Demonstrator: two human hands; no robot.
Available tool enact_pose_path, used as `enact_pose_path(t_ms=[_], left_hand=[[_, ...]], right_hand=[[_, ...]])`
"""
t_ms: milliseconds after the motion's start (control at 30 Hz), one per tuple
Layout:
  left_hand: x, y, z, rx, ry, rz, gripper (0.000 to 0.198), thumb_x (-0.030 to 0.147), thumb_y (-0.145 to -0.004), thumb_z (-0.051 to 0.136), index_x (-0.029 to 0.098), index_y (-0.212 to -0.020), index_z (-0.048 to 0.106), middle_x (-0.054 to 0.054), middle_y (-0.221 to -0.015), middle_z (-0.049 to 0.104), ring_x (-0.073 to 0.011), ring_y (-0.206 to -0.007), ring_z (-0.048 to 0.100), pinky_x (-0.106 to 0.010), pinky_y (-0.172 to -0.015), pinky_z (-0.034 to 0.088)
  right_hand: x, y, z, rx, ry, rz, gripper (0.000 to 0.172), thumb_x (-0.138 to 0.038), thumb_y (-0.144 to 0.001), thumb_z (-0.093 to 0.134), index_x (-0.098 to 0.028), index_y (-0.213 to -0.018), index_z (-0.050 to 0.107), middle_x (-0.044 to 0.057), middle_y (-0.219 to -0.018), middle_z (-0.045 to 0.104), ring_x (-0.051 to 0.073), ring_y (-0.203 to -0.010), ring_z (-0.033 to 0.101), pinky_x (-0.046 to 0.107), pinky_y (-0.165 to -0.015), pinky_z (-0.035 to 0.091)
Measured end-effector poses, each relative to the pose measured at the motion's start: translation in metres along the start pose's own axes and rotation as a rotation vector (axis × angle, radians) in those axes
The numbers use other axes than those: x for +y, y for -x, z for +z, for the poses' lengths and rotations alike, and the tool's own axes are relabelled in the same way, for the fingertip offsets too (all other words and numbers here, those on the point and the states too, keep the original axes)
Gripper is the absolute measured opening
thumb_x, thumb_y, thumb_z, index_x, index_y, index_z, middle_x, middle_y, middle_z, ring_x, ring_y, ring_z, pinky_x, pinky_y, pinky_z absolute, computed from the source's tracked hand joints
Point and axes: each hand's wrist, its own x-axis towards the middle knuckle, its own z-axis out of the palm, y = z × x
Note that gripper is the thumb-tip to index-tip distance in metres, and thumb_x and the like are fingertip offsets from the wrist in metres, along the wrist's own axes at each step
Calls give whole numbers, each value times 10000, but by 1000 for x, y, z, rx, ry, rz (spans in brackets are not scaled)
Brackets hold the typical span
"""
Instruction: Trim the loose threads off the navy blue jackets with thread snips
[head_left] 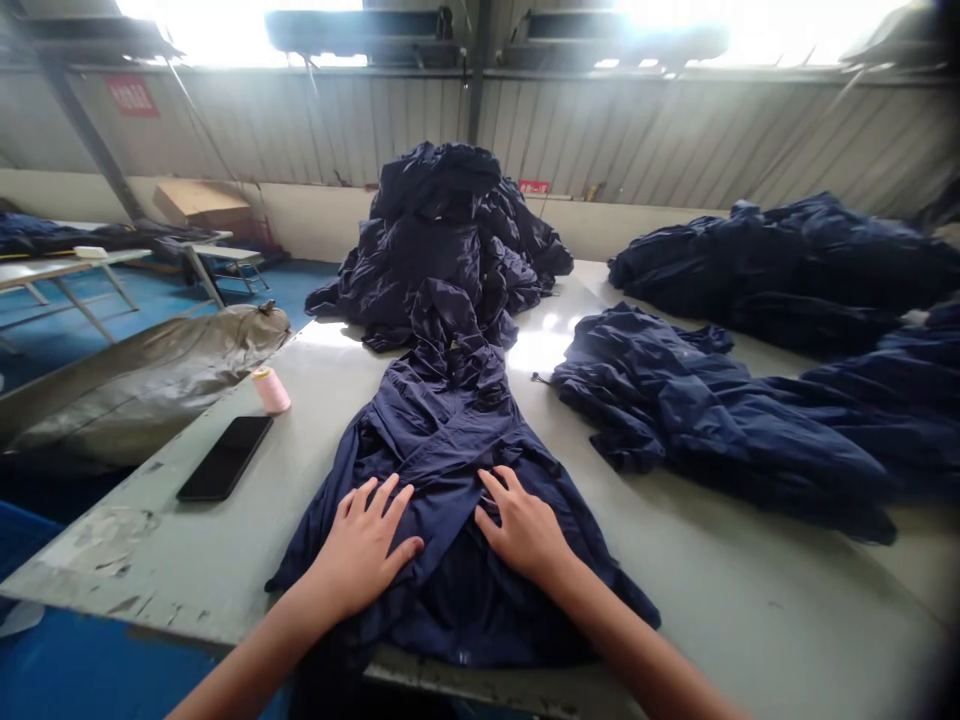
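Note:
A dark navy hooded jacket [442, 430] lies spread on the table, its hood away from me and its hem near the front edge. On the left part of its body rests my left hand [367, 545], open, with the fingers spread flat on the cloth. My right hand [525, 525] is on the right part, fingers bent. Between its thumb and fingers shows a small metal tool [488, 503], dark and shiny, mostly hidden; its exact kind is not clear. Between the hands the cloth has loose diagonal folds.
Beyond the hood rises a tall pile of navy jackets [442, 220]. More navy garments [675, 390] lie at the right, with another heap [787, 260] behind. A black phone [225, 460] and a pink thread cone [271, 390] sit on the table's [187, 560] left side, beside a grey-brown covered bundle [150, 380].

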Motion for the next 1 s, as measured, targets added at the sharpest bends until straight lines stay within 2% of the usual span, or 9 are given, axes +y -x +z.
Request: enact_pose_path(t_ms=[100, 200, 300, 400, 600, 733, 800, 867, 1000], left_hand=[[-17, -28, 9, -16, -15, 56, 643, 543, -1056, 607, 199, -1596, 551, -204, -1692, 484, -508, -1534, 422, -746, -1210, 351], [-30, -86, 16, -12, 5, 141, 589, 535, -1047, 646, 233, -1549, 592, -157, -1656, 533, -426, -1526, 466, -657, -1246, 386], [-31, -145, 23, 43, 45, 168, 474, 426, -1040, 701, 195, -1449, 630, -143, -1530, 609, -340, -1368, 618, -600, -1141, 526], [-26, -176, 31, 99, 112, 134, 394, 379, -1045, 703, 178, -1380, 654, -128, -1418, 663, -291, -1223, 690, -523, -1027, 608], [-19, -169, 34, 103, 372, 23, 303, 387, -1066, 669, 161, -1265, 700, -106, -1255, 728, -246, -1084, 728, -461, -950, 631], [2, -159, 26, 96, 638, -9, 388, 382, -1114, 450, 162, -1066, 765, -92, -985, 802, -247, -908, 764, -371, -820, 628], [10, -156, 26, 63, 752, -2, 379, 314, -1070, 432, 166, -1190, 760, -106, -1080, 828, -260, -974, 793, -351, -821, 643], [14, -155, 29, 18, 821, 2, 407, 268, -1034, 421, 151, -1272, 729, -121, -1125, 829, -263, -1006, 810, -347, -812, 661], [16, -154, 30, -33, 793, 22, 366, 288, -1053, 374, 140, -1114, 704, -106, -950, 790, -252, -852, 815, -360, -714, 676]], right_hand=[[23, -17, 0, 31, 40, 41, 547, -423, -1039, 607, -178, -1528, 637, 200, -1618, 552, 373, -1132, 781, 451, -944, 605], [48, -49, -13, 75, 63, 94, 444, -430, -1054, 651, -198, -1430, 679, 168, -1522, 621, 320, -1141, 756, 466, -986, 601], [70, -89, -22, 117, 55, 160, 376, -387, -1060, 697, -186, -1376, 670, 127, -1398, 681, 279, -1161, 716, 498, -982, 620], [85, -113, -24, 182, 8, 197, 366, -361, -1057, 708, -186, -1375, 669, 121, -1383, 686, 273, -1153, 718, 488, -966, 631], [73, -90, -27, 343, -198, 10, 296, -391, -1103, 590, -151, -1222, 715, 123, -1145, 755, 235, -1050, 726, 391, -965, 593], [26, -65, -20, 214, -332, -251, 814, -528, -795, 896, -214, -1479, 585, -6, -891, 780, 199, -759, 731, 280, -738, 588], [10, -61, -16, 194, -394, -328, 559, -366, -854, 829, -207, -1363, 663, 46, -1023, 813, 222, -846, 752, 306, -816, 580], [13, -63, -22, 197, -397, -321, 335, -182, -833, 747, -210, -1167, 747, 19, -939, 811, 195, -780, 732, 281, -792, 559], [81, -68, -81, 272, -365, -181, 218, -81, -759, 664, -228, -865, 786, -26, -795, 775, 171, -726, 700, 253, -755, 532]])
